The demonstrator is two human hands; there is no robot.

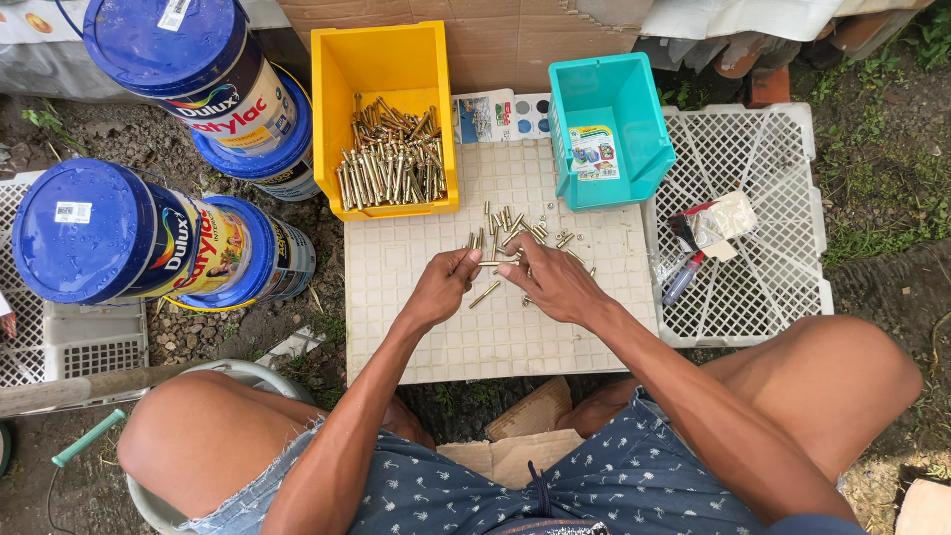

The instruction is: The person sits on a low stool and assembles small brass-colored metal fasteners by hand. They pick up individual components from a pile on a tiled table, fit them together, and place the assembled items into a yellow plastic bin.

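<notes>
White plastic grid board (416, 327), both hands' fingers (466, 260) pinching brass bolt (498, 263), yellow bin (384, 69)

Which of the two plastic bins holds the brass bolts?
The yellow bin, left of the teal bin, holds them; the teal one shows only a label inside.

We see our own body from above. Our left hand (443, 287) and right hand (553, 282) are bare, without gloves, rings or a watch, and both forearms have no sleeves. Near us we wear dark blue shorts (555, 485) with a pattern of many small white figures. A dark drawstring hangs at the waist. The left leg hem is frayed denim, lighter blue.
</notes>
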